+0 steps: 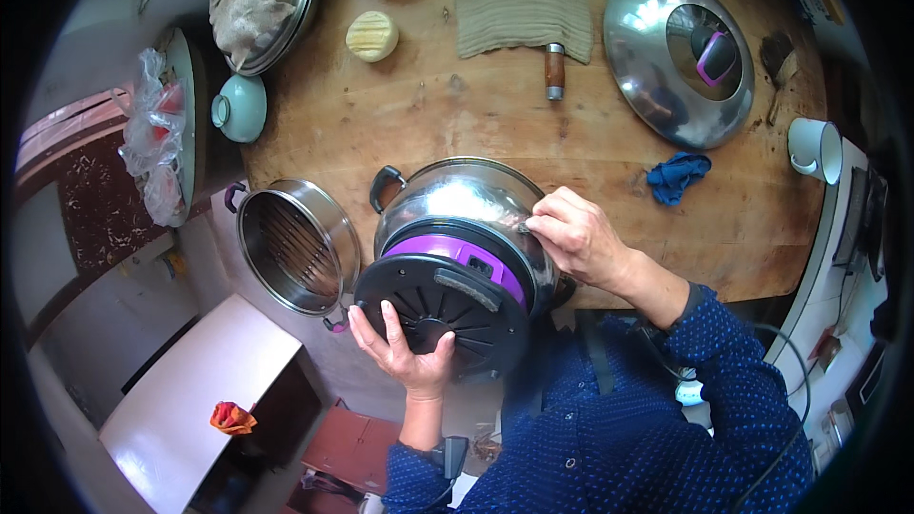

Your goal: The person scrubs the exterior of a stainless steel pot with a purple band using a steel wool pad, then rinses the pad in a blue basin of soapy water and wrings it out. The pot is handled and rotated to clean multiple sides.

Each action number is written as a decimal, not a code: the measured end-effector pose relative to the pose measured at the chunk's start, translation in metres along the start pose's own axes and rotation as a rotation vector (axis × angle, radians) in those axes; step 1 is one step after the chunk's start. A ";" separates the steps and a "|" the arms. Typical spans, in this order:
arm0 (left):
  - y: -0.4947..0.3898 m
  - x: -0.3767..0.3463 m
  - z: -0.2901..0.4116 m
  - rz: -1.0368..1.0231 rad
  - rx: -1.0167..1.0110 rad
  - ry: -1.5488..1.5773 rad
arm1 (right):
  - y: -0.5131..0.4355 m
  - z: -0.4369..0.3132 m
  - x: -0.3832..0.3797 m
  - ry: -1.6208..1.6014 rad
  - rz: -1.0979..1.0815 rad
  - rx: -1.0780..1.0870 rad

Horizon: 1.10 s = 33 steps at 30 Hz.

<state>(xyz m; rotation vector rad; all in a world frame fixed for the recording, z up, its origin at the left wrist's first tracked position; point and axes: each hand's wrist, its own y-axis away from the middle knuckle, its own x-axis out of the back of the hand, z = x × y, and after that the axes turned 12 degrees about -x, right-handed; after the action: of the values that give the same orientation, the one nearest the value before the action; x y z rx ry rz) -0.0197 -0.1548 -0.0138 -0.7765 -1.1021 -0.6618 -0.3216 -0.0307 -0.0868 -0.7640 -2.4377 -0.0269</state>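
Note:
A stainless-steel electric pot [464, 193] with a purple band lies tipped on its side at the table's near edge, its black ribbed base turned towards me. My left hand [410, 353] is spread against that base, fingers apart, bracing it from below. The fingertips of my right hand [578, 235] pinch a small dark scrap, too small to name, against the pot's shiny wall. A socket [478, 266] shows in the purple band. Left of the pot is a steel steamer tier [298, 246] with a slotted bottom.
On the wooden table [443, 114] lie a steel lid [643, 64], a blue cloth [678, 177], a wooden handle [555, 71], a greenish towel [525, 0] and a round pale block [372, 36]. An enamel mug [815, 150] is at right, a green bowl [243, 108] at left.

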 end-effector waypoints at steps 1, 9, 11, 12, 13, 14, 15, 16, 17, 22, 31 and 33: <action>0.001 0.001 -0.001 0.002 -0.003 0.009 | 0.001 0.000 0.000 0.006 -0.058 -0.011; 0.002 0.002 0.000 -0.010 0.002 0.001 | 0.007 -0.007 -0.003 -0.051 -0.069 -0.003; 0.000 0.003 0.000 -0.025 -0.003 -0.016 | 0.005 -0.009 -0.004 -0.007 -0.164 -0.095; -0.001 0.003 0.000 -0.024 -0.007 -0.007 | 0.004 -0.010 -0.004 0.004 -0.158 -0.116; -0.001 0.004 0.000 -0.028 -0.009 -0.003 | 0.003 -0.012 -0.003 -0.039 -0.095 -0.069; -0.002 0.005 -0.001 -0.023 -0.010 -0.002 | 0.003 -0.014 -0.003 -0.068 -0.058 -0.041; -0.002 0.005 -0.001 -0.023 -0.012 -0.012 | 0.002 -0.015 -0.003 -0.097 -0.027 -0.008; -0.001 0.007 -0.002 -0.030 -0.015 -0.018 | 0.001 -0.016 -0.003 -0.146 -0.026 -0.022; -0.001 0.006 -0.003 -0.034 -0.010 -0.015 | -0.001 -0.017 -0.005 -0.179 -0.050 -0.082; -0.002 0.006 -0.003 -0.030 -0.006 -0.034 | -0.033 -0.012 -0.023 -0.085 -0.239 -0.081; -0.003 0.009 -0.006 -0.040 0.004 -0.011 | -0.073 -0.022 -0.015 -0.155 -0.309 0.004; -0.001 0.010 -0.007 -0.066 0.006 0.002 | -0.106 -0.023 -0.041 -0.081 -0.451 0.051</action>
<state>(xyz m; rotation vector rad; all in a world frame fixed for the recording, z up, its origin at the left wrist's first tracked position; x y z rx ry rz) -0.0134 -0.1622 -0.0058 -0.7366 -1.1314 -0.7144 -0.3384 -0.1445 -0.0737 -0.1843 -2.6276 -0.1081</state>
